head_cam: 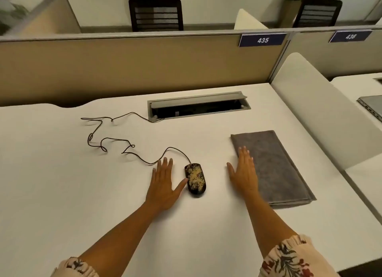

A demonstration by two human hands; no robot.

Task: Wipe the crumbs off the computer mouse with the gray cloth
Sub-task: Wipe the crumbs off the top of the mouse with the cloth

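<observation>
At the near middle of the white tabletop (62,173), the left hand (163,183) lies flat with its fingers straight and spread, holding nothing; its thumb reaches out to the right and its tip touches, or all but touches, the left flank of the computer mouse (195,179). The right hand (244,173) is likewise flat and slack, fingers straight and close together, gripping nothing; its outer fingers lie on the left edge of the gray cloth (272,169) while the thumb and the rest of the palm sit over bare tabletop. The mouse sits between the two hands, nearer the left one, a dark wired model pointing away from the person, its back thickly speckled with pale crumbs (195,176). The cloth lies just right of the right hand, folded into a long rectangle that runs slantwise from the far left to the near right, flat on the surface, well apart from the mouse. From the front of the mouse a thin black cable (107,140) wanders leftward in loose kinks and loops, then doubles back to the right and drops into an open gray cable hatch (198,106) set into the tabletop farther back. Both forearms are bare, ending in gathered floral sleeves (289,258) at the lower edge of the view. Behind the hatch stands a tan partition (124,66) bearing a blue plate (263,40) numbered 435; a white side divider (306,111) rises to the right of the cloth. Beyond the partition stand two dark slatted chairs (156,14).
</observation>
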